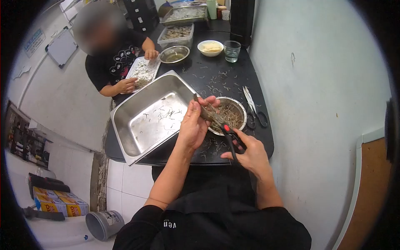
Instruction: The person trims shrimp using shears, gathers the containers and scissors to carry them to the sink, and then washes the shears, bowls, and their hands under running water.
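My left hand point(195, 121) grips a small greyish-brown shrimp point(204, 111) between thumb and fingers, above the gap between the steel tray and the bowl. In my right hand point(250, 155) are black-handled scissors point(230, 137) with a red pivot, their blades reaching up to the shrimp. Beneath them, a round metal bowl point(243, 109) holds many thin brownish scraps. At the left is a deep rectangular steel tray point(146, 118) with a few dark scraps on its bottom. How far the blades are apart is too small to tell.
Another pair of scissors point(250, 100) lies at the right. Behind are a glass point(232, 52), a white bowl point(210, 54), a steel bowl point(174, 60) and a plastic tub of shrimp point(179, 41). A co-worker point(114, 62) works over a white tray point(151, 70) at the left.
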Action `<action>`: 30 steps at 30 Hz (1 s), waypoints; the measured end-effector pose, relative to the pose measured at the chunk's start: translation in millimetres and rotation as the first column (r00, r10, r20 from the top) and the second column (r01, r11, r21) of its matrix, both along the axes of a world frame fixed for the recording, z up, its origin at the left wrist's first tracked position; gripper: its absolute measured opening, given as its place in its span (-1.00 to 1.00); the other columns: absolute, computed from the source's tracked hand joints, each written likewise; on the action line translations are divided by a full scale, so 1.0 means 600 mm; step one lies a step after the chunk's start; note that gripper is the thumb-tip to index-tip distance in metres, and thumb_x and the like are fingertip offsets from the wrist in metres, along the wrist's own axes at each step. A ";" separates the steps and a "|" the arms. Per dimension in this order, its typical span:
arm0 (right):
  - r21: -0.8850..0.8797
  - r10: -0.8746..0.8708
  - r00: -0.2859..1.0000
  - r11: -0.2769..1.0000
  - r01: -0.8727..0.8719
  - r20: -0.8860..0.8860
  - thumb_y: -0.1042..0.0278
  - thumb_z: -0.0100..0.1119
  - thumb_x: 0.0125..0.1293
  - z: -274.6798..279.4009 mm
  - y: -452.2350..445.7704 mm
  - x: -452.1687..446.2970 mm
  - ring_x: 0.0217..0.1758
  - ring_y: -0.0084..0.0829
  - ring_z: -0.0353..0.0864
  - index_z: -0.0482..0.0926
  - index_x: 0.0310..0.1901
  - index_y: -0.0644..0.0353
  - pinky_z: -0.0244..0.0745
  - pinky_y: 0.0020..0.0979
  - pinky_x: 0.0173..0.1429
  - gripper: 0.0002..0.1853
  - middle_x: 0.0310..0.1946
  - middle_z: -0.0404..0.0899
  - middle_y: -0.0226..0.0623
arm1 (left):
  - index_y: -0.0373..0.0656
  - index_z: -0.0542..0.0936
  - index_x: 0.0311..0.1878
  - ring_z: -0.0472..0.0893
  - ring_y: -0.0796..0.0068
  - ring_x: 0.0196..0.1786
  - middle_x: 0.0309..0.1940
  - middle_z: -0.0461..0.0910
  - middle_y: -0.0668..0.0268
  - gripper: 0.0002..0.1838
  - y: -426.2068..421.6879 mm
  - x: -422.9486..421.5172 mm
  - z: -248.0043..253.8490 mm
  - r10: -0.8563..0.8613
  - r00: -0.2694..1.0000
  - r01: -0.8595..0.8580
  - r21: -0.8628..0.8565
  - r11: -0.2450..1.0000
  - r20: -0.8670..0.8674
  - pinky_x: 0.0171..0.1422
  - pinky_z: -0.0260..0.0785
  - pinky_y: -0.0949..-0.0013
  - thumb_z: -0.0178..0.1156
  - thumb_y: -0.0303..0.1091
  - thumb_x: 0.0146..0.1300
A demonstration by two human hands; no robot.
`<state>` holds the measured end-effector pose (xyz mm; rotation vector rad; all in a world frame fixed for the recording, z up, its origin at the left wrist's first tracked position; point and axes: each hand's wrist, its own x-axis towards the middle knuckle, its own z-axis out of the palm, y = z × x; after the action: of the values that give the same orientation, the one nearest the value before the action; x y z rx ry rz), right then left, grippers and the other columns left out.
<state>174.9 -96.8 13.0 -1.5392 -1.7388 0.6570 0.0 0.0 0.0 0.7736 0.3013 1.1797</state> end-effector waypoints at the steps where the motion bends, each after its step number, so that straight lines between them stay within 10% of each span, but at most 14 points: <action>1: 0.055 0.012 0.999 0.998 -0.015 0.045 -0.14 0.46 -0.23 -0.003 0.001 -0.003 -0.42 -0.35 0.57 0.48 0.07 0.20 0.48 -0.38 -0.29 -0.18 -0.47 0.56 -0.26 | 0.04 0.34 -0.06 0.29 0.15 0.28 0.18 0.34 0.20 -0.80 -0.002 0.006 -0.002 0.062 0.996 -0.063 0.008 0.998 0.064 0.29 0.22 0.08 -0.20 -0.13 0.42; 14: -0.018 0.071 0.993 0.997 -0.073 -0.097 -0.04 0.47 -0.16 0.011 -0.014 -0.035 -0.55 -0.41 0.49 0.47 0.08 0.23 0.42 -0.43 -0.36 -0.23 -0.55 0.52 -0.24 | 0.04 0.30 -0.02 0.27 0.27 0.29 0.15 0.32 0.23 -0.81 -0.008 0.035 -0.013 0.483 0.875 -0.470 0.203 0.859 -0.017 0.32 0.14 0.06 -0.23 -0.16 0.44; 30: -0.059 0.105 0.970 0.991 -0.120 -0.221 0.00 0.44 -0.08 0.016 -0.016 -0.032 -0.66 -0.42 0.40 0.53 -0.08 0.25 0.30 -0.44 -0.48 -0.40 -0.68 0.46 -0.24 | 0.05 0.28 -0.14 0.19 0.22 0.34 0.20 0.26 0.17 -0.89 0.000 0.029 -0.019 0.423 0.905 -0.343 0.511 0.788 -0.046 0.41 -0.06 -0.01 -0.21 -0.21 0.43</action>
<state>155.5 -106.6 22.6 -1.3665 -1.6601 0.9194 17.5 0.2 -11.2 1.3055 0.3005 1.6192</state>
